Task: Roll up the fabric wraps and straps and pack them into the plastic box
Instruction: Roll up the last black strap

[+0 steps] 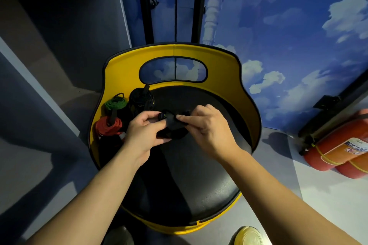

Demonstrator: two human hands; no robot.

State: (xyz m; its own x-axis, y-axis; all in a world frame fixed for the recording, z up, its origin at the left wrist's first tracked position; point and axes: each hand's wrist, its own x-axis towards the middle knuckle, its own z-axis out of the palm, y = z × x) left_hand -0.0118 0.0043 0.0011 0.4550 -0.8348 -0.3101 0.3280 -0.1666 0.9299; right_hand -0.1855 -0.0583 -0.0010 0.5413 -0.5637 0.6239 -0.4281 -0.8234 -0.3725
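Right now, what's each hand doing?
Left hand: fingers closed on the black strap, pinching its rolled end.
Right hand: fingers closed on the same black strap, pinching the fabric.

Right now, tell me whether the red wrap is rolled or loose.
Rolled. The red wrap sits coiled in a tight spiral at the seat's left edge, below the green roll, untouched by either hand.

You held a dark black strap (172,123) above the seat; red (108,126), green (116,103) and black rolls (141,97) stood left.
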